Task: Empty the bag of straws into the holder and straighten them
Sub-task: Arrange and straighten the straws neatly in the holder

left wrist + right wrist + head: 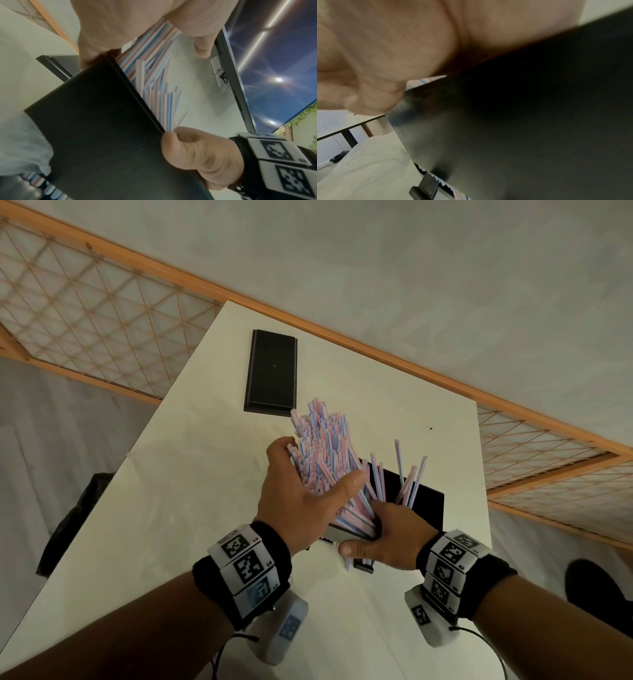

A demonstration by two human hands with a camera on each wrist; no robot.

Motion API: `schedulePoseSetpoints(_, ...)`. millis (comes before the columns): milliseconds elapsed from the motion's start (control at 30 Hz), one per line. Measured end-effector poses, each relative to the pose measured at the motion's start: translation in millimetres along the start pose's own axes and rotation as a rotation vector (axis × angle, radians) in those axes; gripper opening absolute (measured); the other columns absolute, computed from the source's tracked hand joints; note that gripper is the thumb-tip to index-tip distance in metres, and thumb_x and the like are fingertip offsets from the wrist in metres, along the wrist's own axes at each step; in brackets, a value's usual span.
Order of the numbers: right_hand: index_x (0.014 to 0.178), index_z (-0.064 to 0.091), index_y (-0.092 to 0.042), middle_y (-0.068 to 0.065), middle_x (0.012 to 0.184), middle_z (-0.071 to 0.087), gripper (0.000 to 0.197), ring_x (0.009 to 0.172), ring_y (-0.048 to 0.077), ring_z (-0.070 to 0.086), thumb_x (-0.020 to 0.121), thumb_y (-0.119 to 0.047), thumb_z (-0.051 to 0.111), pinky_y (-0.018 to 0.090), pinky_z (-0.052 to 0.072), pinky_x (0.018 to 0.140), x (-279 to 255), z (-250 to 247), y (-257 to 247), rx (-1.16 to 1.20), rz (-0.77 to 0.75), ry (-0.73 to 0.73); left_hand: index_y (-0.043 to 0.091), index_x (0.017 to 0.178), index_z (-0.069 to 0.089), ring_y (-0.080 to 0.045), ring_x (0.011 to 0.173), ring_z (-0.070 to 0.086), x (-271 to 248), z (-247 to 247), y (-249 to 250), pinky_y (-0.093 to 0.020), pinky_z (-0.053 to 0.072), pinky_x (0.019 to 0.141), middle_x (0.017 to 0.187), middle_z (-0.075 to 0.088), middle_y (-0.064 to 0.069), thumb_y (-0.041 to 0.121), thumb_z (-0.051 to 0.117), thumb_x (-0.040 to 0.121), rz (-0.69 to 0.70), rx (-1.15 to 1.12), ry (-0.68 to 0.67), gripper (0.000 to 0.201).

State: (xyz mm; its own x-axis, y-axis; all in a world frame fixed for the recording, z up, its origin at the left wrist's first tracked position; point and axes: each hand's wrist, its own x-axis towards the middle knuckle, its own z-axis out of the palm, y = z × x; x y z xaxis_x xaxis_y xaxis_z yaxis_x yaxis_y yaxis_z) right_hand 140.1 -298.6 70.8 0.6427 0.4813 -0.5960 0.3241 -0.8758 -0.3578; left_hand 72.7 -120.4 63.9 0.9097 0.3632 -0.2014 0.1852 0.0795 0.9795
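Dozens of red, white and blue striped plastic straws (pixel 322 460) stand fanned and tilted in the black box-shaped holder (pixel 426 501) on the white bench (pixel 171 491). The left hand (pixel 294 498) curls its fingers and thumb round the thick bundle; a few straws lean apart toward the holder's right end. The right hand (pixel 390 539) grips the holder's near wall, thumb outside. A flat black rectangular lid (pixel 271 372) lies beyond

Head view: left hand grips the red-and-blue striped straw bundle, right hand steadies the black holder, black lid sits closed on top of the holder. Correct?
Not the lid. In the head view the flat black lid lies on the white table, apart from the black holder. The left hand grips the striped straw bundle; the right hand steadies the holder.
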Motion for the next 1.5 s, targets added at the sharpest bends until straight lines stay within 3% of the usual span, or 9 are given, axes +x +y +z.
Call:
schedulePoseSetpoints(133, 0.075, 0.051, -0.027, -0.008, 0.067, 0.056, 0.073, 0.062, 0.003, 0.053, 0.048, -0.095, 0.053, 0.019, 0.041, 0.055, -10, -4, 14, -0.133, 0.025, 0.096, 0.019, 0.130, 0.034, -0.002, 0.097, 0.072, 0, -3, -2, -0.029, 0.057, 0.092, 0.113, 0.069, 0.011, 0.061, 0.083, 0.061, -0.005, -0.047, 0.003, 0.095)
schedulePoseSetpoints(200, 0.075, 0.058, -0.017, -0.002, 0.065, 0.057, 0.088, 0.060, 0.008, 0.055, 0.048, -0.100, 0.047, 0.025, 0.047, 0.056, -12, -4, 17, -0.205, 0.089, 0.002, 0.021, 0.127, 0.034, -0.001, 0.097, 0.071, -1, -2, -2, -0.026, 0.057, 0.090, 0.113, 0.069, 0.010, 0.062, 0.081, 0.061, -0.012, -0.037, -0.017, 0.091)
schedulePoseSetpoints(333, 0.081, 0.061, -0.025, -0.008, 0.071, 0.059, 0.065, 0.067, 0.008, 0.058, 0.068, -0.088, 0.052, 0.024, 0.044, 0.059, 0, 9, 21, -0.189, 0.123, -0.114, 0.023, 0.121, 0.035, 0.003, 0.094, 0.070, 0, 0, 0, -0.013, 0.053, 0.079, 0.111, 0.068, 0.011, 0.058, 0.077, 0.058, -0.005, -0.031, -0.032, 0.084)
schedulePoseSetpoints(667, 0.113, 0.063, -0.031, -0.008, 0.097, 0.067, 0.049, 0.091, 0.014, 0.064, 0.075, -0.060, 0.074, 0.032, 0.053, 0.086, 22, 11, 7, 0.026, 0.117, -0.145, 0.017, 0.126, 0.034, 0.003, 0.097, 0.069, -1, -2, -4, -0.018, 0.055, 0.085, 0.114, 0.067, 0.011, 0.059, 0.083, 0.060, -0.012, -0.053, -0.025, 0.093)
schedulePoseSetpoints(833, 0.148, 0.036, -0.030, -0.010, 0.139, 0.054, 0.091, 0.126, 0.016, 0.053, 0.072, -0.058, 0.076, 0.032, 0.044, 0.105, 24, 7, -4, 0.067, 0.119, -0.150, 0.021, 0.124, 0.034, 0.004, 0.100, 0.068, -2, -2, -2, -0.018, 0.056, 0.085, 0.114, 0.065, 0.014, 0.054, 0.082, 0.056, -0.007, -0.063, -0.050, 0.090)
schedulePoseSetpoints(1033, 0.112, 0.057, -0.031, -0.018, 0.100, 0.062, 0.048, 0.099, 0.008, 0.061, 0.074, -0.035, 0.087, 0.021, 0.048, 0.084, 11, -1, -16, 0.199, 0.019, 0.011, 0.018, 0.128, 0.034, -0.001, 0.098, 0.071, -1, -2, -3, -0.019, 0.058, 0.083, 0.115, 0.066, 0.010, 0.051, 0.093, 0.057, -0.018, -0.088, -0.052, 0.097)
schedulePoseSetpoints(1233, 0.103, 0.068, -0.035, -0.012, 0.091, 0.073, 0.050, 0.084, 0.003, 0.068, 0.062, -0.059, 0.086, 0.030, 0.057, 0.079, 6, -5, -7, 0.268, -0.101, 0.152, 0.019, 0.138, 0.028, -0.008, 0.103, 0.071, 2, -6, -6, -0.031, 0.060, 0.090, 0.123, 0.065, 0.007, 0.066, 0.086, 0.046, -0.065, -0.089, -0.028, 0.118)
schedulePoseSetpoints(1333, 0.102, 0.061, -0.031, -0.013, 0.088, 0.066, 0.068, 0.079, 0.001, 0.060, 0.055, -0.077, 0.076, 0.028, 0.052, 0.073, 5, -7, -1, 0.120, -0.064, 0.193, 0.019, 0.135, 0.030, -0.003, 0.101, 0.070, 1, -4, -6, -0.018, 0.056, 0.085, 0.121, 0.066, 0.008, 0.058, 0.092, 0.053, -0.084, -0.016, -0.024, 0.110)
schedulePoseSetpoints(1500, 0.089, 0.051, -0.023, -0.011, 0.077, 0.053, 0.065, 0.066, 0.004, 0.047, 0.056, -0.072, 0.078, 0.019, 0.039, 0.058, -14, -7, 15, -0.002, -0.098, 0.400, 0.023, 0.129, 0.032, 0.006, 0.092, 0.069, -1, -4, -8, -0.014, 0.051, 0.082, 0.109, 0.069, 0.014, 0.042, 0.091, 0.065, -0.074, 0.056, -0.021, 0.089)
